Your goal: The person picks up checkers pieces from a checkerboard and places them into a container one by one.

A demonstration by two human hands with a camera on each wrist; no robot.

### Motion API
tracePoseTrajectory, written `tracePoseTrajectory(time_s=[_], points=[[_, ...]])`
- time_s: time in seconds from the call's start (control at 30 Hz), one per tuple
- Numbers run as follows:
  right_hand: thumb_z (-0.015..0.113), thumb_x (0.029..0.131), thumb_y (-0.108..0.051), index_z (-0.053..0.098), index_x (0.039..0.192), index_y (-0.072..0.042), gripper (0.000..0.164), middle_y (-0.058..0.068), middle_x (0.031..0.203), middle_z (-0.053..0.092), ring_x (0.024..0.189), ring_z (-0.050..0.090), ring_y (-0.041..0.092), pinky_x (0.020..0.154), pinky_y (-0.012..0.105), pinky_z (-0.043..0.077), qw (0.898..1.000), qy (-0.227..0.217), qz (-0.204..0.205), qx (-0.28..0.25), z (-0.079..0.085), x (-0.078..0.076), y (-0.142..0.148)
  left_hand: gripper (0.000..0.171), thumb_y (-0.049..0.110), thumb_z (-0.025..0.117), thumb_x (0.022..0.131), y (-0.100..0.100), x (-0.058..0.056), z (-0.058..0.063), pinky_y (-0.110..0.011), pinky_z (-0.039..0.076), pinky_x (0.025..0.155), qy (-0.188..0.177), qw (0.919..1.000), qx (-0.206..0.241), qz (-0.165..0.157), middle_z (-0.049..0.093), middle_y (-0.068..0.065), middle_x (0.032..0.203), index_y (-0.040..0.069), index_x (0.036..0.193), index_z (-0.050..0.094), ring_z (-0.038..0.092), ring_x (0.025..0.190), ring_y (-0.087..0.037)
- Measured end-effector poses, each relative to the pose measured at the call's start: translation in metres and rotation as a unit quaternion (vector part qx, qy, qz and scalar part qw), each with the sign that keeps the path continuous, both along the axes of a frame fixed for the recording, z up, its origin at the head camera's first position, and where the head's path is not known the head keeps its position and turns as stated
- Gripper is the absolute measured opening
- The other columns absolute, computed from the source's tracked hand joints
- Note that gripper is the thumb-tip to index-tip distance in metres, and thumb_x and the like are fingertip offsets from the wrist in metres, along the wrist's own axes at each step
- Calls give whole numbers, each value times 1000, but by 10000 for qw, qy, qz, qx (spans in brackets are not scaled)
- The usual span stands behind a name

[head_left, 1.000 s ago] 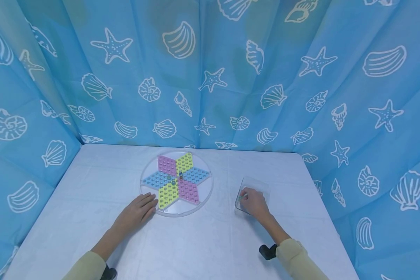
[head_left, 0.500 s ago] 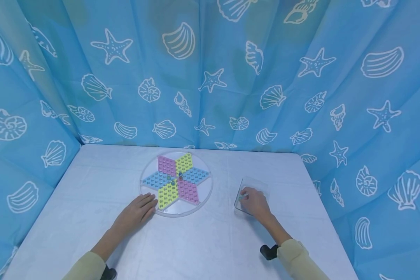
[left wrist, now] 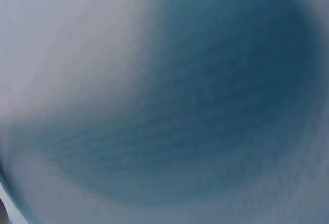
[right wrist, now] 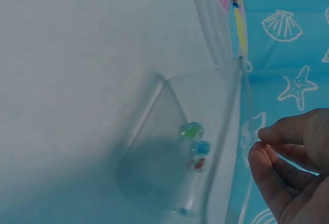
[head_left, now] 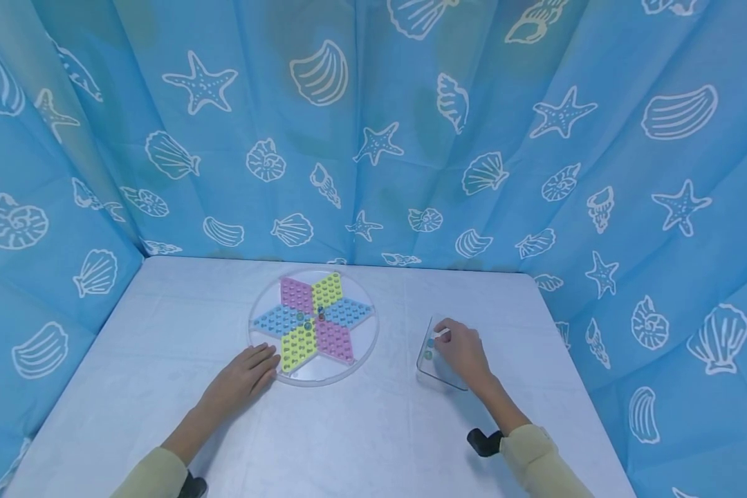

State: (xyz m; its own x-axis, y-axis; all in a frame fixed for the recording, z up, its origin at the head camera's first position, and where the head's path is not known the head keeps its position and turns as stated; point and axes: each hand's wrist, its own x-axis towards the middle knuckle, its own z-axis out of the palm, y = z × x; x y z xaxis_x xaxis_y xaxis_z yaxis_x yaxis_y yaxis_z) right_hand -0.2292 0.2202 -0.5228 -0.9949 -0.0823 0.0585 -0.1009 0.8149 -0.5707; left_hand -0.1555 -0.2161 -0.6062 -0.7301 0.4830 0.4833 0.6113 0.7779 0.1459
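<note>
Lying in clr box (right wrist: pixel 151 178), marbles (right wrist: pixel 202 148) blw R fingers (right wrist: pixel 268 180), apart.

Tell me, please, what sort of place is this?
Probably an indoor tabletop booth: blue shell-print curtains hang behind and beside a white table, which bears a round game board.

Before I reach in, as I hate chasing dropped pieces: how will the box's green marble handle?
Being round, the green marble will probably roll if nudged; its glossy surface may feel slippery. The clear box, being walled, would likely contain it.
</note>
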Motion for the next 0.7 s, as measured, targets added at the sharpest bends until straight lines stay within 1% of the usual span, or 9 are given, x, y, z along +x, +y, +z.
tracePoseTrajectory(time_s=[0.13,0.27,0.33,0.43,0.57,0.7], points=[[68,91,-6,71,106,-4,15,8,87,72,78,69,22,73,38,61,9997,247,17,-76,9,-2,-5,37,17,73,88,-1,-1,-2,-51,43,108,-47,10000,5,-16,65,-18,127,1,122,69,57,123,-37],[67,91,-6,71,105,-3,15,9,87,73,77,70,23,71,39,61,9981,555,186,-201,21,-2,-11,36,18,71,90,-1,-1,-4,-51,43,108,-54,10000,35,-15,64,-18,128,1,122,69,56,123,-38],[68,91,-6,71,106,-3,15,9,87,73,79,70,24,71,39,62,9973,623,250,-283,26,-2,-15,36,19,70,92,-2,-1,-4,-51,43,109,-60,10000,18,17,64,-18,128,1,122,69,56,124,-37],[70,91,-8,70,107,-5,16,8,89,73,81,70,23,71,38,62,9977,516,234,-382,31,-3,-22,35,20,69,93,-2,-1,-4,-51,42,109,-84,9999,-19,55,64,-18,128,1,123,68,56,124,-37],[71,92,-11,70,108,-8,17,6,90,72,82,69,21,72,36,61,9984,292,170,-460,36,-4,-34,35,20,69,93,-2,-1,-3,-51,42,109,-79,10000,-34,29,64,-18,128,2,123,68,56,124,-37],[71,92,-11,70,108,-8,17,5,90,72,82,68,20,72,35,62,9979,215,200,-571,39,-6,-47,36,20,70,92,-2,-1,-3,-51,43,109,-39,10000,-24,-6,64,-18,128,2,122,68,56,123,-37]])
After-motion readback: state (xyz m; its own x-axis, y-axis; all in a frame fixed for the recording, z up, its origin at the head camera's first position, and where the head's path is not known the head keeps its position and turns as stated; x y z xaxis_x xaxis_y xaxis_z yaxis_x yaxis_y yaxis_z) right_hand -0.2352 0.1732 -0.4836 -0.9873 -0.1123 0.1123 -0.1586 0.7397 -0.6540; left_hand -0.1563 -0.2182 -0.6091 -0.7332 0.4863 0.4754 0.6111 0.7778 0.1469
